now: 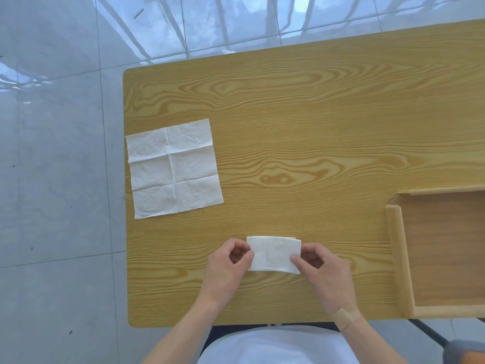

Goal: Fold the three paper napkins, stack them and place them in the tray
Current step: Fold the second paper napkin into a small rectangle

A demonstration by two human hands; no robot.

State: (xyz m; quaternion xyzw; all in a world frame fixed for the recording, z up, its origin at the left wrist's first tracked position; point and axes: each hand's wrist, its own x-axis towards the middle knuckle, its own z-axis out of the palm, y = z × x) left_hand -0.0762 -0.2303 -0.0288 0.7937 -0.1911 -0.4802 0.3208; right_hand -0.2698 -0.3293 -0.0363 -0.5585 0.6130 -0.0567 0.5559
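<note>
The person's left hand [231,258] and right hand [319,264] hold a small folded napkin [274,254] near the middle of the counter's [301,122] near edge. The left hand's thumb and forefinger pinch the napkin's left side; the right hand's fingers [296,260] curl in and pinch its right side by the near corner. The folded piece lies flat on the wood, and a few layered edges show at its far right corner, so it may be more than one napkin stacked together; the view does not settle that.

One unfolded napkin [174,169] lies spread out by the counter's left edge, creased into six panels, well apart from both hands and not yet folded. A third napkin cannot be seen on its own.

The wooden tray [396,248] sits at the counter's right near corner, partly out of view, and what shows of its floor holds nothing.

As a judgement, the task is about a third to two thirds done: at least one fold is finished or being tidied, the open napkin has yet to be folded, and stacking and placing in the tray remain.
</note>
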